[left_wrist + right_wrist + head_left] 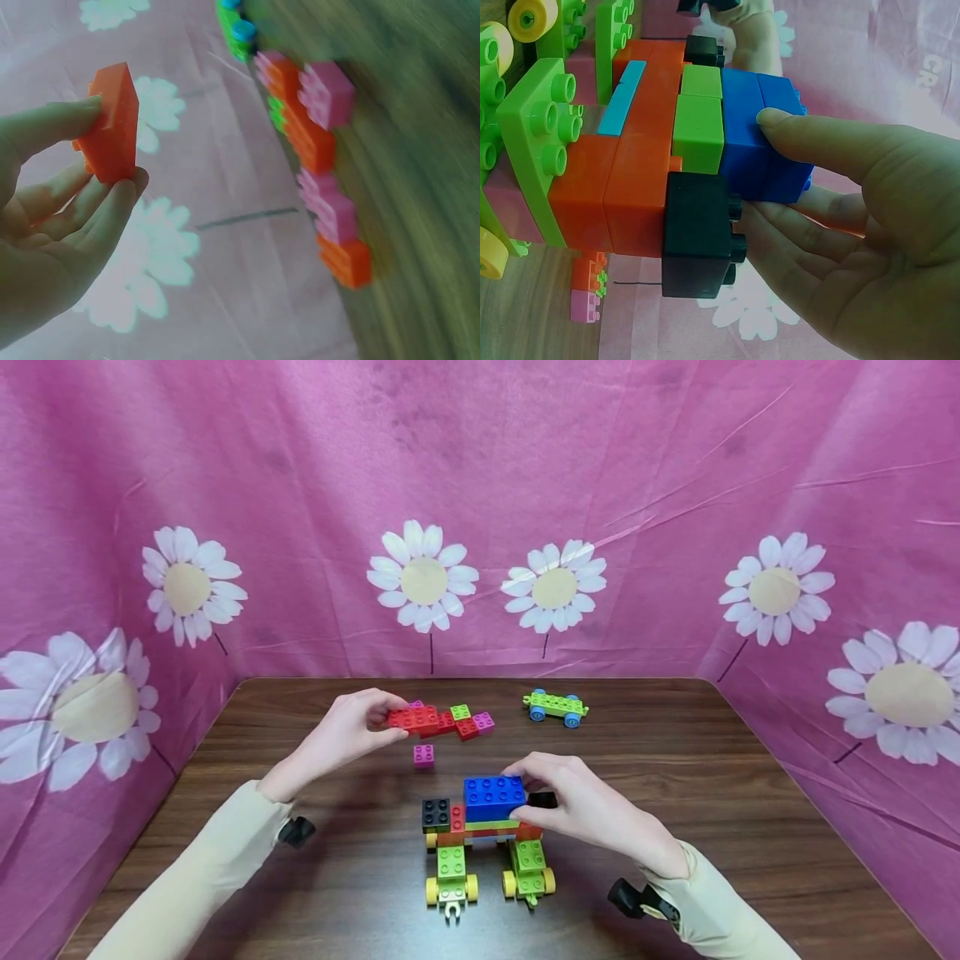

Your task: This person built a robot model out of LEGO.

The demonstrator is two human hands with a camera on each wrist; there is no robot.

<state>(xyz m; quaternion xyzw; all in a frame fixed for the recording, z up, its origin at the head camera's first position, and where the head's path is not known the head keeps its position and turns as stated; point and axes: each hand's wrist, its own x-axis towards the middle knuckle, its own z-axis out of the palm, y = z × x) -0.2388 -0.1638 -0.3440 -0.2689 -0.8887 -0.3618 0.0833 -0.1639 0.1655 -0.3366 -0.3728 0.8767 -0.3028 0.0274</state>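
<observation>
The left hand (pixel 358 735) pinches a red brick (pixel 412 719) between thumb and fingers, held up over the loose bricks; the left wrist view shows this red brick (pixel 112 124) clear of the table. My right hand (pixel 573 802) grips the right end of the blue bricks (pixel 495 797) on top of a built model with yellow wheels. In the right wrist view, two blue layers (pixel 761 135) sit on lime bricks (pixel 699 131), above orange-red ones, with a black brick (pixel 697 232) at the near end.
Behind the model lie loose red, pink and lime bricks (pixel 467 727), with one pink brick (pixel 423 756) apart in front of them. A lime wheeled base (pixel 555 704) with blue wheels stands at the back right. A pink flowered cloth (pixel 480 468) hangs behind the table (pixel 675 743).
</observation>
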